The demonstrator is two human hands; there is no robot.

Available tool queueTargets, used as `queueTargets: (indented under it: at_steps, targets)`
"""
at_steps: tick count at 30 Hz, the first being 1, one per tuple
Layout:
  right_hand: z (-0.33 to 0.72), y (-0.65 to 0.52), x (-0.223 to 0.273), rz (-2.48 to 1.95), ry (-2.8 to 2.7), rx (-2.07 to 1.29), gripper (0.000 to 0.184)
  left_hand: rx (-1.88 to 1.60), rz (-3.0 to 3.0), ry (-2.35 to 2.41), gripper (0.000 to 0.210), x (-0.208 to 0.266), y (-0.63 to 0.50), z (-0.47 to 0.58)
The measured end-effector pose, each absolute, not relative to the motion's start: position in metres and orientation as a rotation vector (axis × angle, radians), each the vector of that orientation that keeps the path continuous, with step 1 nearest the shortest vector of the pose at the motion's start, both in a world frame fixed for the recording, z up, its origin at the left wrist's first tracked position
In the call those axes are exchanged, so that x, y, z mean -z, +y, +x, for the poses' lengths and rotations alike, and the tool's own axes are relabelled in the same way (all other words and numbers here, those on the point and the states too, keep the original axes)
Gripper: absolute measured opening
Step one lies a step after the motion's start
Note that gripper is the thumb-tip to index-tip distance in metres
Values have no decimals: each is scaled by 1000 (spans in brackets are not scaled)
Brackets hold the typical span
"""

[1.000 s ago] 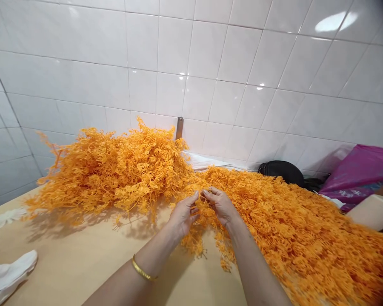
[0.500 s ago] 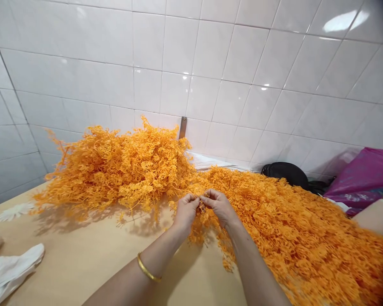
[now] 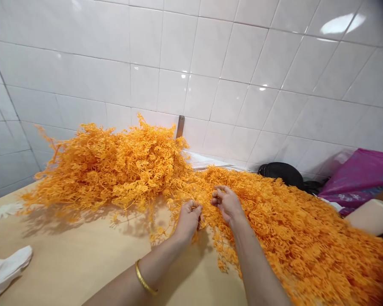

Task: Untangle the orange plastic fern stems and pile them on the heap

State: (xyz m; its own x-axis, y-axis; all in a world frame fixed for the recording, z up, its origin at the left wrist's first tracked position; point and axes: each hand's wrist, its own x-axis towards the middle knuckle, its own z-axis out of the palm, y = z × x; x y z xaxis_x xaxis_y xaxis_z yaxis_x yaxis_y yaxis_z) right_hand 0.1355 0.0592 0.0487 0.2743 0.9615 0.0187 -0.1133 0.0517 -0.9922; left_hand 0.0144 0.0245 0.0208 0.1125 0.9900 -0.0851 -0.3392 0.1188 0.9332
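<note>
Left hand (image 3: pixel 190 219) pinches an orange sprig (image 3: pixel 160 234); right hand (image 3: pixel 227 205) curls nearby (its hold I cannot tell).

sprigs (image 3: pixel 115 170): orange | bracelet (image 3: pixel 141 280): gold | bag (image 3: pixel 359 176): magenta, white print | pouch (image 3: pixel 283 173): black | table (image 3: pixel 76 259): tan

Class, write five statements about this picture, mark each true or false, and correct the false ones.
1. Orange sprigs are heaped on both sides of the table. True.
2. The left hand and right hand are touching. False: a gap separates the left hand from the right hand.
3. The gold bangle is on the right arm. False: the gold bangle circles the left arm.
4. A black item is near the tiled wall. True.
5. The purple bag is left of the black item. False: the purple bag is right of it.
</note>
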Motion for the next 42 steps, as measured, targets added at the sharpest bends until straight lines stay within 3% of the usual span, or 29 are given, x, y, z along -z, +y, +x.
queueTargets:
  at_steps: [7, 17, 21, 25, 33, 42]
  targets:
    - [105, 51, -41, -1115, -1227, -1282, 33, -1222, 1048, 880, 24, -21, 27, 12]
    - [156, 63, -44, -1270, -888, -793, 24, -1139, 831, 819, 17, -30, 20, 13]
    - [158, 49, -53, -1334, -1002, -737, 22, -1154, 699, 871, 13, -27, 30, 6]
    - [153, 23, -51, -1449, -1343, -367, 19, -1178, 676, 979, 15, -31, 33, 1]
    - [128, -14, -15, -1279, -1288, -1002, 29, -1147, 691, 881, 16, -29, 26, 8]
    - [136, -13, -15, -1332, -1395, -499, 21, -849, 949, 765, 26, -20, 18, 13]
